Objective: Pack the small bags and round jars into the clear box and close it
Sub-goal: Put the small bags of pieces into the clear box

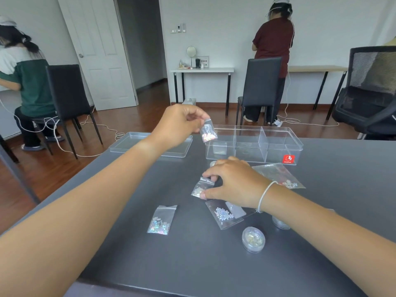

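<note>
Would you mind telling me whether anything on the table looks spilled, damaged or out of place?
Nothing stands out: the loose bags look sealed, the jar is closed, and the clear box stands upright.

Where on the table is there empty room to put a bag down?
Bare table lies right of the big bag, and near the front edge below the round jar. It is crowded around the right hand, where small bags overlap before the clear box.

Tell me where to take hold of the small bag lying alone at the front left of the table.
Pinch the small bag at its upper zip edge, coming from above. It lies flat on the table with its glitter pieces bunched at the near end, so the far strip is thin, empty film. Nothing touches it, so a grip there probably lifts it cleanly.
</note>
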{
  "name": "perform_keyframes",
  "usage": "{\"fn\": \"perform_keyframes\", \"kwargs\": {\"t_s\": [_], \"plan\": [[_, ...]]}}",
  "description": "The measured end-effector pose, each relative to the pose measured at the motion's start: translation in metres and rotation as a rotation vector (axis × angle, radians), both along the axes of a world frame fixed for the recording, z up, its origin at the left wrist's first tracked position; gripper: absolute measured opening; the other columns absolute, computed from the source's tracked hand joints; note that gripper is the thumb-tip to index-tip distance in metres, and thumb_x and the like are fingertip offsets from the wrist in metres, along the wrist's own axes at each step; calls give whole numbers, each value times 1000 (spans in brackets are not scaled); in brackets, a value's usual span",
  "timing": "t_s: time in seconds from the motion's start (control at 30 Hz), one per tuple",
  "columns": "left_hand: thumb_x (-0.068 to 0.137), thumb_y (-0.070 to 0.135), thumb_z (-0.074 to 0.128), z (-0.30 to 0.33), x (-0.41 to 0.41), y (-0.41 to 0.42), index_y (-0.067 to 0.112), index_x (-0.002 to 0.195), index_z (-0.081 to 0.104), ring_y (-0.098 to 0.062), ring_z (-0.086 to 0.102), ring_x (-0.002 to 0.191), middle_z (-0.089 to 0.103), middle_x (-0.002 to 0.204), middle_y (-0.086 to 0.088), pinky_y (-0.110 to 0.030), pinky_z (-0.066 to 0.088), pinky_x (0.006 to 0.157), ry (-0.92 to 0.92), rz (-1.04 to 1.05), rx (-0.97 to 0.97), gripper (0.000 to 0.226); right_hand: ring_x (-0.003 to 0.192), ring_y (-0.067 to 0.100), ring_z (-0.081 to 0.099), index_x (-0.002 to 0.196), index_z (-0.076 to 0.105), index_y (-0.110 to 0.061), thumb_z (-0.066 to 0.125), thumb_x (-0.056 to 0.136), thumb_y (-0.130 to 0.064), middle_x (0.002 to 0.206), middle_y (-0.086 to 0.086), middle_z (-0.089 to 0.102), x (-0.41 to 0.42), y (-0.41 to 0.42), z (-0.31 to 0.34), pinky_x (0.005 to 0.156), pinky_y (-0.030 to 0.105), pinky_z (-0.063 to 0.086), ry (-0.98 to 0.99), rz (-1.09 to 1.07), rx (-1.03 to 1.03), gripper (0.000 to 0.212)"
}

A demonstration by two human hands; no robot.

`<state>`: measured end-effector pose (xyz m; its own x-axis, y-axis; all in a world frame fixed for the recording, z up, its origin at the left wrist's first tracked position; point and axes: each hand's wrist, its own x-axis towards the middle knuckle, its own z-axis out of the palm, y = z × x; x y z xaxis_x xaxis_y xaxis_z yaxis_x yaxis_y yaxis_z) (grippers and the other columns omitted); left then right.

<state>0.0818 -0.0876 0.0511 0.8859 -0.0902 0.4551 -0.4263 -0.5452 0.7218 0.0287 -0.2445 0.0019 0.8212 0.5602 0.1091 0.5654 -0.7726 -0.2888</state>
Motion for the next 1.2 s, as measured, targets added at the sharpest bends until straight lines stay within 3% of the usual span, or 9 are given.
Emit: {"fn": "perform_keyframes", "kwargs": {"t_s": [0.1, 0.27, 0.37, 0.47, 0.6, 0.8, 1.03, 1.13, 1.2], "plan": [[83, 4, 57, 6, 16, -6, 21, 79, 68, -14, 60, 69, 65, 72, -1, -17, 54, 74, 2, -2, 13, 21, 109, 24, 43, 115, 60, -17, 65, 75, -45, 107, 0, 62, 0, 1, 0, 95, 37, 35, 20, -18, 20, 49], [83, 4, 57, 6, 36, -12, 17, 82, 70, -13, 59, 67, 66, 76, -5, -20, 54, 74, 66, 0, 68, 18, 111, 24, 40, 114, 59, -21, 65, 72, -52, 111, 0, 57, -4, 5, 1, 93, 36, 30, 28, -66, 3, 53], [83, 4, 58, 0, 47, -20, 10, 90, 71, -1, 56, 61, 63, 72, 6, -11, 50, 64, 84, -6, 155, 16, 108, 24, 41, 105, 63, -20, 65, 70, -55, 103, -1, 55, 0, 1, 1, 88, 34, 30, 43, -99, -8, 49], [82, 7, 61, -6, 55, -28, 14, 91, 72, -5, 59, 75, 69, 84, -1, -11, 45, 74, 94, 2, 279, 16, 109, 24, 41, 99, 62, -23, 67, 70, -52, 109, 0, 56, 3, -4, 2, 91, 35, 31, 62, -100, 22, 40], [82, 7, 60, -9, 58, -26, 13, 96, 71, -8, 58, 84, 68, 90, -2, -1, 40, 64, 138, 8, 356, 19, 107, 22, 41, 90, 54, -27, 69, 69, -48, 104, -3, 55, -1, -3, 2, 91, 35, 31, 66, -86, 60, 33], [85, 10, 59, -15, 59, -24, 12, 100, 70, -8, 59, 91, 70, 106, -5, -6, 37, 76, 143, 5, 375, 19, 104, 19, 41, 100, 52, -25, 70, 71, -41, 96, -5, 63, -1, -5, 2, 92, 36, 30, 99, -62, 132, 38], [86, 10, 57, -17, 45, -13, 14, 103, 69, -11, 59, 99, 68, 110, -4, -19, 40, 94, 83, -1, 283, 21, 87, 14, 48, 89, 46, -28, 65, 78, -22, 80, -10, 61, -1, -7, 5, 90, 35, 33, 145, -25, 208, 23], [85, 10, 57, -17, 35, -8, 15, 100, 70, -3, 54, 76, 66, 100, 0, -3, 37, 74, 42, -6, 234, 20, 70, 7, 46, 86, 46, -27, 62, 81, -17, 70, -13, 55, 1, -7, 6, 89, 35, 34, 153, -25, 235, 19], [85, 9, 57, -17, 27, -5, 13, 99, 70, -2, 48, 78, 63, 89, 4, 5, 32, 62, 13, -4, 205, 19, 60, 0, 42, 86, 48, -26, 60, 83, -16, 64, -14, 51, 2, -8, 6, 81, 31, 35, 163, -28, 272, 17]]}}
